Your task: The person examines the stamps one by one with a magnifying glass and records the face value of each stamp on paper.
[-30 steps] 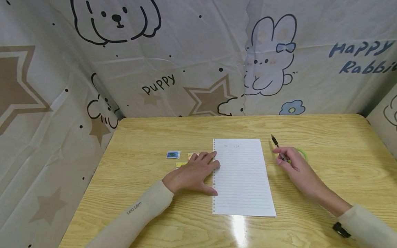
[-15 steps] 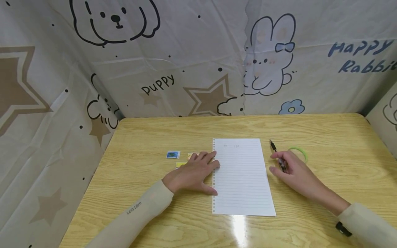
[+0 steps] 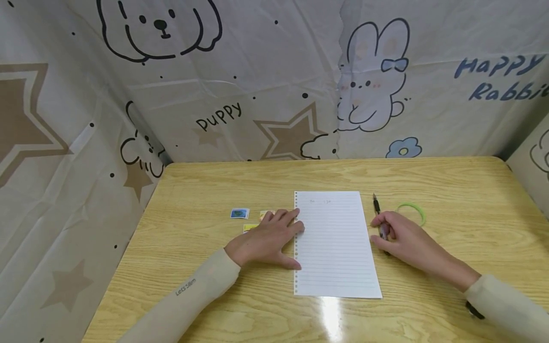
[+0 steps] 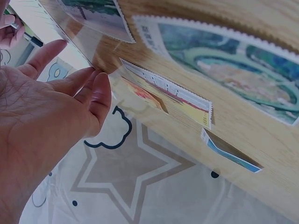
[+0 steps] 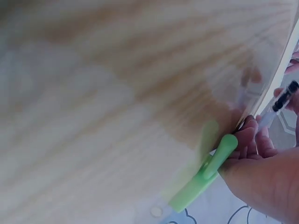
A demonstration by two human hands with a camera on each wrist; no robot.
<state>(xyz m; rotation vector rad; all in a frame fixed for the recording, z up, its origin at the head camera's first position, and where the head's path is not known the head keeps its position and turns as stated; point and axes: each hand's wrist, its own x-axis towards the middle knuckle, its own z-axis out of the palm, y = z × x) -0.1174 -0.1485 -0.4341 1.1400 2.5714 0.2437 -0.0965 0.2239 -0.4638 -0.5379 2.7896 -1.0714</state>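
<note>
My left hand (image 3: 270,238) lies spread over the left edge of a sheet of lined paper (image 3: 334,247), fingertips and thumb on its punched margin. Faint pencil-like marks show near the sheet's top. Just right of the sheet, my right hand (image 3: 399,233) holds a clear pen with a black grip (image 3: 376,204) between thumb and fingers, its black end pointing away from me. The pen (image 5: 284,97) also shows among the fingers in the right wrist view. Beside and under my left hand lie several postage stamps, among them a blue stamp (image 3: 239,213) and a yellow stamp (image 3: 250,228).
A light green curved item (image 3: 413,208) lies on the wooden table (image 3: 206,186) just beyond my right hand; a rounded green bar (image 5: 217,161) shows close up in the right wrist view. A printed cloth (image 3: 257,62) hangs behind and at the sides.
My right hand has shifted left and slightly toward me with the pen, which now stands steeper in the head view. More of the green item shows. My left hand and the sheet have stayed put.
</note>
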